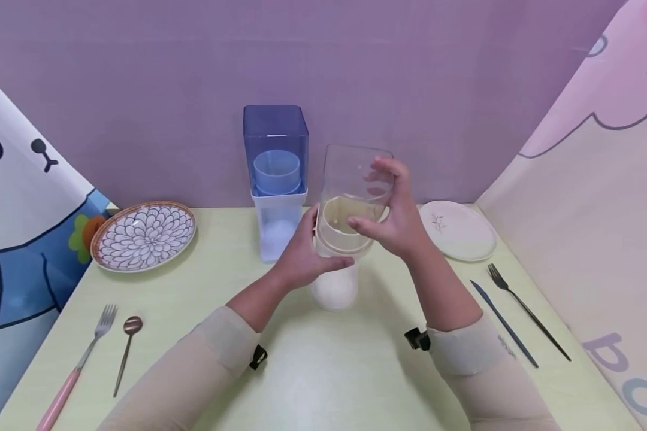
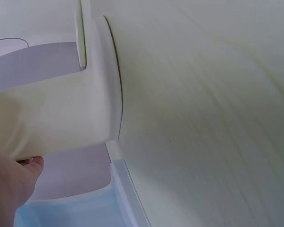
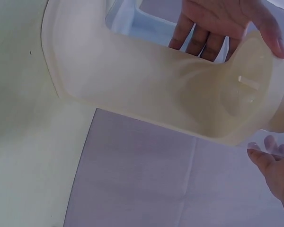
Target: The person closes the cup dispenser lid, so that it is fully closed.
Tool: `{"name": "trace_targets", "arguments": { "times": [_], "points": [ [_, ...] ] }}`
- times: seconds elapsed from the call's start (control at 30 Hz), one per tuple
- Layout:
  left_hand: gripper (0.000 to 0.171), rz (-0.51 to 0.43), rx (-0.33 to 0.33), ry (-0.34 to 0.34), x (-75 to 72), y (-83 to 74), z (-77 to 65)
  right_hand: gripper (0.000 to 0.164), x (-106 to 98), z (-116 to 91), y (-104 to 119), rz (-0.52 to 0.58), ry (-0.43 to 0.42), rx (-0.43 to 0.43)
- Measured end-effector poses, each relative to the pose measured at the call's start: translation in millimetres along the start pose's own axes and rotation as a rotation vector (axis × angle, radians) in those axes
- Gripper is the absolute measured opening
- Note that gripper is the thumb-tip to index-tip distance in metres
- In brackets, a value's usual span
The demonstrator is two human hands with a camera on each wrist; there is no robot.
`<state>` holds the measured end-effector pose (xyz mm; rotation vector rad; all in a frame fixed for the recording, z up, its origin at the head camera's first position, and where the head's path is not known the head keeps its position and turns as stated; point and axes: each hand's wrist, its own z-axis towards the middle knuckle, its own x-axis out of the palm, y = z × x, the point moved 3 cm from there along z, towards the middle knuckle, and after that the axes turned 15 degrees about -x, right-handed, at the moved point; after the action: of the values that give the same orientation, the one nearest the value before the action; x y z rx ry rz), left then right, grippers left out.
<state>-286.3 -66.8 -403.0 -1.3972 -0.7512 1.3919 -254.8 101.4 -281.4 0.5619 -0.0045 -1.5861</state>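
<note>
A cream dispenser (image 1: 335,288) with a rounded white base stands upright on the table in the head view. Its cup-like upper part shows through a clear cover (image 1: 350,167), which tilts slightly. Around the dispenser's neck my left hand (image 1: 302,257) grips, thumb in front and fingers behind. My right hand (image 1: 396,218) holds the clear cover from the right, with its thumb across the front and fingers at the far side. In the right wrist view the cream body (image 3: 142,75) runs sideways, with the left hand (image 3: 222,21) on its neck.
Just behind on the left stands a similar dispenser with a blue cover (image 1: 275,134). A patterned plate (image 1: 145,236), a pink-handled fork (image 1: 78,365) and a spoon (image 1: 129,347) lie left. At right are a white plate (image 1: 458,230), a knife (image 1: 504,323) and a dark fork (image 1: 528,311).
</note>
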Motion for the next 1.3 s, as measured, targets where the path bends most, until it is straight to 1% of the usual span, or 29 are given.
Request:
{"name": "trace_targets", "arguments": {
  "times": [0.1, 0.3, 0.4, 0.47, 0.53, 0.6, 0.63, 0.7, 0.77, 0.83, 0.9, 1.0, 1.07, 1.17, 1.23, 1.3],
  "points": [
    [0.107, -0.002, -0.011, -0.011, 1.3, 1.7, 2.9, 0.089, -2, 2, -1, 0.015, 0.015, 0.004],
    [0.106, 0.007, -0.026, -0.025, 4.7, -0.3, 2.8, 0.088, -7, 4, -3, 0.054, 0.046, 0.019],
    [0.107, -0.001, -0.021, -0.029, 6.8, -1.5, 2.9, 0.086, -10, 5, -2, 0.04, 0.083, 0.022],
    [0.106, -0.011, -0.009, -0.029, 7.4, -2.8, 3.7, 0.085, -12, 6, 0, 0.011, 0.116, 0.03],
    [0.105, -0.014, -0.006, -0.045, 8.9, -4.4, 4.0, 0.085, -16, 8, 0, 0.0, 0.159, 0.056],
    [0.106, 0.001, -0.019, -0.082, 11.5, -5.2, 2.9, 0.088, -20, 8, -3, 0.033, 0.193, 0.111],
    [0.108, 0.014, -0.036, -0.099, 13.1, -5.4, 1.4, 0.09, -23, 8, -5, 0.063, 0.205, 0.142],
    [0.113, 0.043, -0.075, -0.126, 16.3, -5.6, -2.1, 0.093, -28, 6, -11, 0.161, 0.219, 0.198],
    [0.116, 0.066, -0.103, -0.136, 17.4, -5.9, -5.5, 0.096, -34, 3, -19, 0.271, 0.214, 0.243],
    [0.114, 0.063, -0.11, -0.126, 16.3, -5.9, -7.9, 0.097, -39, -2, -26, 0.351, 0.21, 0.277],
    [0.106, 0.046, -0.09, -0.11, 13.4, -6.0, -8.4, 0.092, -46, -8, -33, 0.373, 0.193, 0.294],
    [0.091, 0.055, -0.049, -0.091, 7.3, -7.5, -7.3, 0.082, -55, -16, -41, 0.33, 0.129, 0.302],
    [0.081, 0.08, -0.031, -0.069, 5.5, -8.4, -6.2, 0.079, -56, -20, -43, 0.291, 0.078, 0.299],
    [0.074, 0.11, -0.027, -0.029, 5.6, -10.3, -3.9, 0.084, -51, -23, -40, 0.288, 0.045, 0.327],
    [0.075, 0.099, -0.036, -0.002, 6.7, -11.4, -1.2, 0.092, -46, -22, -37, 0.25, 0.051, 0.349],
    [0.081, 0.071, -0.045, 0.022, 7.5, -12.6, 3.3, 0.097, -42, -19, -34, 0.204, 0.062, 0.369]
  ]
}}
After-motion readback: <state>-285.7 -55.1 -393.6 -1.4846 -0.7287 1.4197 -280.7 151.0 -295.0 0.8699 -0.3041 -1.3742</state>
